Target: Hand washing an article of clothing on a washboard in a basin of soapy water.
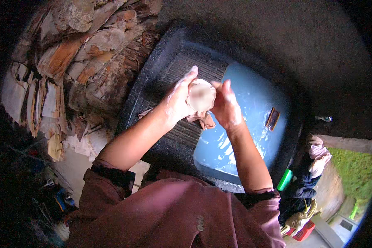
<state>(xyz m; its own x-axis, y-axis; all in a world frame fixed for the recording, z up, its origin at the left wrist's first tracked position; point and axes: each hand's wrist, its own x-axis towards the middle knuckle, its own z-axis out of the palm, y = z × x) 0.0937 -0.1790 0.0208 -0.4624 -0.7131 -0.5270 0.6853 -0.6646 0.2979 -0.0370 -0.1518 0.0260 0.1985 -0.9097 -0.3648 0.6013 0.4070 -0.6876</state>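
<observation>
My left hand point(181, 99), wet with suds, grips a pale bunched cloth point(201, 97) above a dark stone wash sink point(136, 90). The top of the cloth looks round and blurred, and its tan folds hang below my palms. At its other side, my right hand point(228, 107) holds the edge, thumb raised and suds on the wrist. Some fingers of both hands are hidden. Beneath my left hand and forearm is the ribbed washboard point(186, 133). Bluish soapy water point(245, 86) fills the basin under my right hand, and a small brown rectangular object point(272, 119) lies in it.
Rough split firewood point(90, 59) is stacked left of the sink. A dark wall point(266, 31) rises behind it. On the right are a green cylinder point(285, 179), a heap of clothes point(310, 179) and a red object point(303, 231). A small item point(324, 118) sits near the wall.
</observation>
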